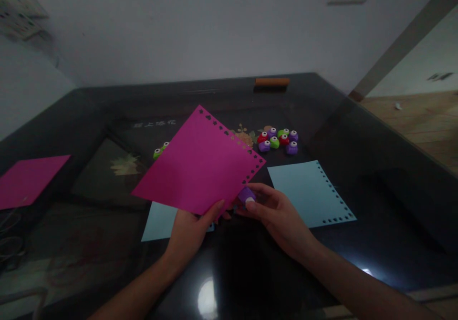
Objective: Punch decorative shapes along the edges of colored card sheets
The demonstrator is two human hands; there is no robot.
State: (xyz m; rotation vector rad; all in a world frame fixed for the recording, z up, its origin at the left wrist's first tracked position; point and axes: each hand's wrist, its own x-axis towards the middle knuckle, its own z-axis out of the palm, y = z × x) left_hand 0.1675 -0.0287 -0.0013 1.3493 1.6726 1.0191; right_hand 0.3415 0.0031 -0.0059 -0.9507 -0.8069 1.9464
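Observation:
A pink sheet of paper (193, 167) is pinched by my left hand (191, 229) at its near edge, thumb on top. Small shapes are punched along its two right-hand edges. My right hand (277, 212) grips a purple craft punch (246, 195) with a white button, thumb on the button, at the sheet's lower right edge. Beneath the pink sheet lies a light blue sheet (159, 222), mostly covered. Another light blue sheet (300, 191), punched along two edges, rests to the right of my right hand.
Several red, green and purple punches (274, 142) stand in a group beyond the right blue sheet. Green punches (157, 153) show partly behind the pink sheet. Another pink sheet (32, 179) lies far left, near scissors (10, 246). A brown cylinder (272, 82) sits at the table's back.

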